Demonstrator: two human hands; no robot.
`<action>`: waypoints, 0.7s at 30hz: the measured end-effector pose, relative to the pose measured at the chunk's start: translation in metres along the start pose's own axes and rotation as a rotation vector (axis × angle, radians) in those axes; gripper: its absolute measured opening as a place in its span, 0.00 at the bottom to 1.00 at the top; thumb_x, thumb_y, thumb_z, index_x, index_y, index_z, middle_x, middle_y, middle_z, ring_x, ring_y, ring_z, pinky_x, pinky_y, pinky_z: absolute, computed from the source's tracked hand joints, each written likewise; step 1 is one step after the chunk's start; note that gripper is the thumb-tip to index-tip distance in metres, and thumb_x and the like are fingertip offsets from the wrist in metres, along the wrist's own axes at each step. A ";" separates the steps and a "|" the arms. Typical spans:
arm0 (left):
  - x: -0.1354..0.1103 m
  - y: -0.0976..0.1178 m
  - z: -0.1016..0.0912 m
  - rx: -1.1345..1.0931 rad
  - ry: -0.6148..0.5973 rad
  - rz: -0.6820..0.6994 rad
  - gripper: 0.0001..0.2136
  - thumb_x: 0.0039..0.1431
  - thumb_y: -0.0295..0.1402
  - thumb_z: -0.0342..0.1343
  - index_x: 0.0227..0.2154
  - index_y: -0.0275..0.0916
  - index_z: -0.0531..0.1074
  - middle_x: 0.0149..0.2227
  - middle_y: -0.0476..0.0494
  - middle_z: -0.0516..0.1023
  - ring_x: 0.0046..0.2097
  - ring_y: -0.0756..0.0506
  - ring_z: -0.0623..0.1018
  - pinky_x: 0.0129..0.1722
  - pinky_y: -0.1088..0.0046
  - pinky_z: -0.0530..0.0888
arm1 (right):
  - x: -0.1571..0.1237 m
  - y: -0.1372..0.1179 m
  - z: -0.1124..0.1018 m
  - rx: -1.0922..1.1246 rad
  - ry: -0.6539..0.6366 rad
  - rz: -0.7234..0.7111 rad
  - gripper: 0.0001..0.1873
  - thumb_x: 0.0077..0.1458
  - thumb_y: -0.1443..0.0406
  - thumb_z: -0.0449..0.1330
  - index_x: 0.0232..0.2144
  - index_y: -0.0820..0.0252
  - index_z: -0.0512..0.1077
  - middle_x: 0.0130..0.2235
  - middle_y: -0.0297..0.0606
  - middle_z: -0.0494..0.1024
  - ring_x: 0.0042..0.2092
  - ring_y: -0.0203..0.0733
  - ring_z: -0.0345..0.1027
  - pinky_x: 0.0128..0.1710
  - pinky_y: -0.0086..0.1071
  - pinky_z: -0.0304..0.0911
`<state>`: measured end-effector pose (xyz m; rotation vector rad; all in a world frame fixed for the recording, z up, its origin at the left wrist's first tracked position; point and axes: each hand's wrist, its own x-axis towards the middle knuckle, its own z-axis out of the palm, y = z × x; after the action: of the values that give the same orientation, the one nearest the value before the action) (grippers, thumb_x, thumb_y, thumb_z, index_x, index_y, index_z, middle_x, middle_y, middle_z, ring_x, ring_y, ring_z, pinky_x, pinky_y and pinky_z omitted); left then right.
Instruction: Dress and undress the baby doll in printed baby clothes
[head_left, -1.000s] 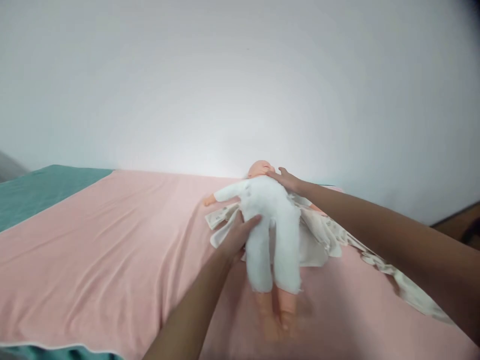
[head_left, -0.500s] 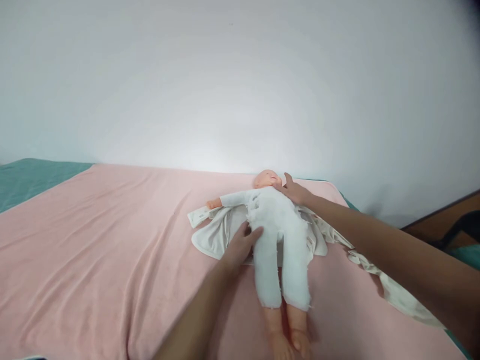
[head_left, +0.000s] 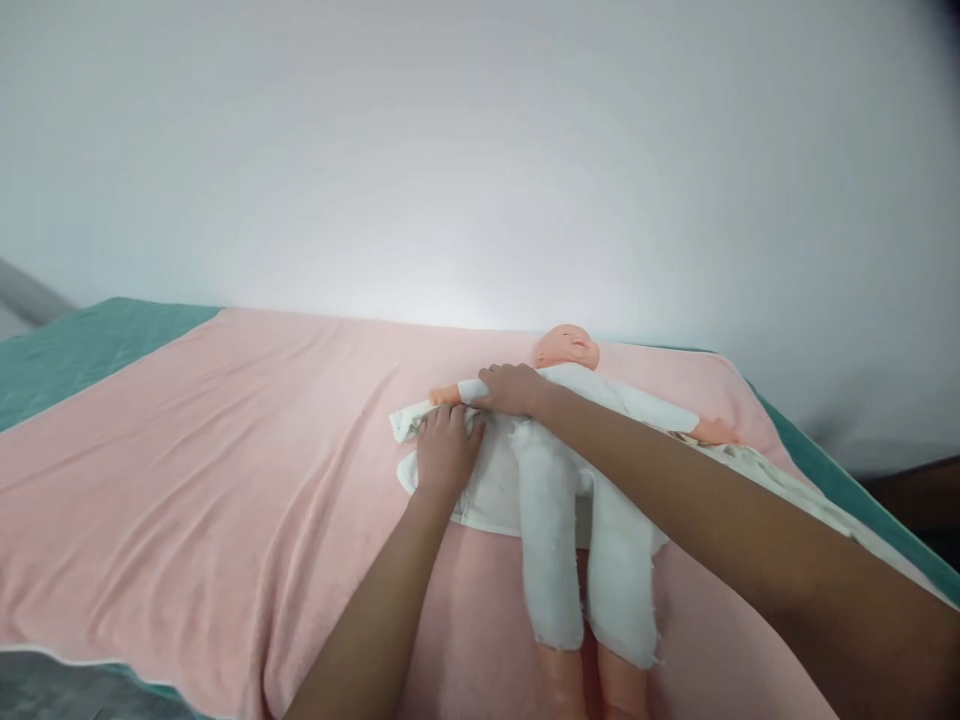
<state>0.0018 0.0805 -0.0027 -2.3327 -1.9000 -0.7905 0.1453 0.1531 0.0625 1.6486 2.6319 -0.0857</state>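
A baby doll (head_left: 568, 349) in a white bodysuit lies on its back on a pink blanket (head_left: 225, 450), head toward the wall. Under it is spread a cream patterned garment (head_left: 487, 495). My left hand (head_left: 444, 452) rests on the garment's sleeve beside the doll's arm, fingers curled down onto the cloth. My right hand (head_left: 511, 388) reaches across the doll's chest and is closed over the doll's arm near the shoulder. The doll's other arm (head_left: 675, 415) stretches out to the right.
The pink blanket covers a bed with a teal sheet (head_left: 82, 350) showing at the left and along the right edge. A plain white wall (head_left: 480, 150) stands close behind the bed. Dark floor shows at far right.
My right hand left the doll's neck and crossed over to its arm on the left. My left hand slid up from the doll's hip to the garment's sleeve.
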 end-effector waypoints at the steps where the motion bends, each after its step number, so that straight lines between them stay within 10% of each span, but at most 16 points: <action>1: 0.001 0.001 0.001 0.010 -0.002 -0.005 0.14 0.62 0.41 0.48 0.45 0.39 0.69 0.45 0.38 0.72 0.49 0.38 0.70 0.48 0.59 0.65 | -0.001 0.003 0.001 0.005 0.006 -0.004 0.26 0.57 0.46 0.50 0.45 0.60 0.67 0.49 0.48 0.73 0.47 0.53 0.68 0.44 0.43 0.60; 16: 0.012 -0.014 -0.004 -0.695 0.233 -0.459 0.08 0.56 0.36 0.51 0.30 0.39 0.71 0.31 0.49 0.76 0.35 0.47 0.73 0.35 0.72 0.67 | -0.047 0.031 -0.013 0.043 0.101 -0.059 0.29 0.57 0.41 0.45 0.40 0.55 0.70 0.42 0.40 0.77 0.42 0.46 0.70 0.40 0.36 0.57; 21: 0.005 -0.008 -0.002 -0.625 0.341 -0.328 0.06 0.58 0.35 0.51 0.33 0.40 0.70 0.33 0.47 0.75 0.37 0.46 0.73 0.39 0.70 0.69 | -0.040 0.020 -0.001 -0.068 0.089 -0.035 0.29 0.58 0.43 0.45 0.38 0.60 0.71 0.40 0.46 0.77 0.42 0.50 0.70 0.43 0.41 0.57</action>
<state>-0.0055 0.0868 -0.0011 -1.9477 -2.1095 -1.9124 0.1805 0.1255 0.0650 1.6221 2.6962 0.0768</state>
